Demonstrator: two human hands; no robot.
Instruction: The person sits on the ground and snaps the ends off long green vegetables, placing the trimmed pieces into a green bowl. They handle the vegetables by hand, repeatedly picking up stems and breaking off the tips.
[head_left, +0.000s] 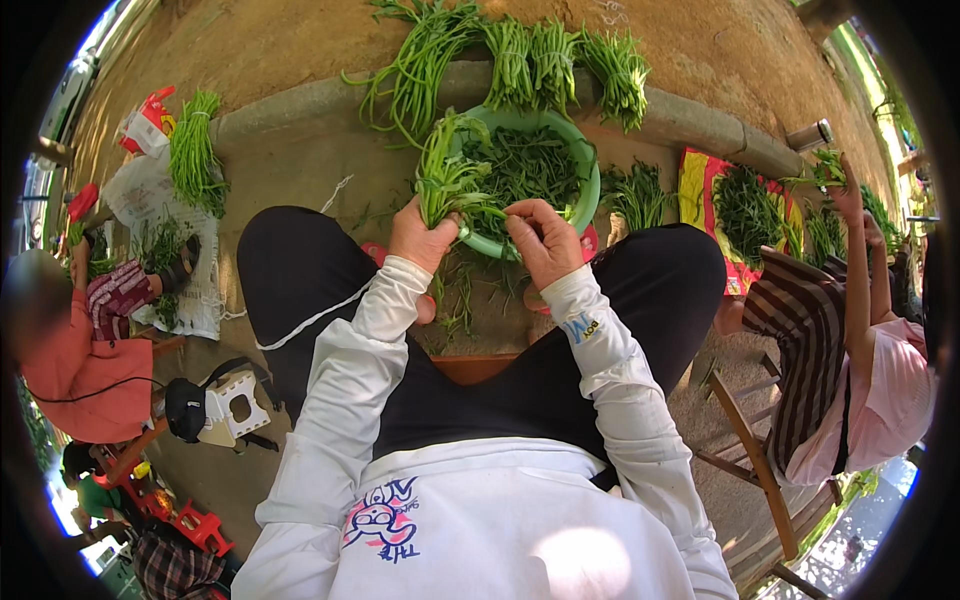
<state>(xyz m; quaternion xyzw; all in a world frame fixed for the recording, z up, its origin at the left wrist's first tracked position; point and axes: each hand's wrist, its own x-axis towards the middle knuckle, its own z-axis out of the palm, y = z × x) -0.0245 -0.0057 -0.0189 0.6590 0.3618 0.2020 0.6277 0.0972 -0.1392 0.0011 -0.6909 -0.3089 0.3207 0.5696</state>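
My left hand (421, 238) grips a bunch of leafy green stems (450, 169), which looks like water spinach, upright at the near left rim of a pale green plastic basin (592, 176). Between the thumb and fingers of my right hand (546, 240) is a leafy tip that reaches across from the bunch. Whether that tip is still joined to its stem I cannot tell. Loose dark green leaves (536, 161) fill much of the basin, which stands on the ground before my knees. More leaf scraps (461, 296) lie between my feet.
Several tied bundles of green stems (555, 60) rest on the concrete kerb (300, 105) beyond the basin. A loose leafy bunch (639, 193) lies right of it. People sit at left (90, 375) and right (862, 375). A white sack (161, 187) and a black bag (187, 409) are at left.
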